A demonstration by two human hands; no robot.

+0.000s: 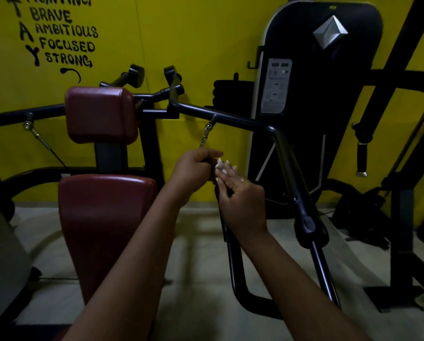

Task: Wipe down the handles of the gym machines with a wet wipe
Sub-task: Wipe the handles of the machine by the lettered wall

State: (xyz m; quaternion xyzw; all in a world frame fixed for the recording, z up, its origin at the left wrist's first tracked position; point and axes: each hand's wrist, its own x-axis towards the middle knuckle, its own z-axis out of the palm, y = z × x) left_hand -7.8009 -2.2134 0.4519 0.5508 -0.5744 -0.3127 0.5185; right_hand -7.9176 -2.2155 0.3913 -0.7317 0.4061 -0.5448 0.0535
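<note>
yellow wall [193, 45] behind; left hand [195, 167] and right hand [243, 201] both pinch a crumpled white wet wipe [220, 166].

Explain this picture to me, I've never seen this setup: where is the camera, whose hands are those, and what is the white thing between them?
There is only one picture. It comes from a camera worn on a person's head, looking forward and down, and no robot is involved. The two bare arms belong to that person. The left hand and right hand meet in the middle and seem to pinch a small white wipe between their fingers. The light is too dim to show how it is folded. Behind them stands a gym machine with red pads. Its black handle slopes down on the right, with no hand on it. The wall is yellow.
</note>
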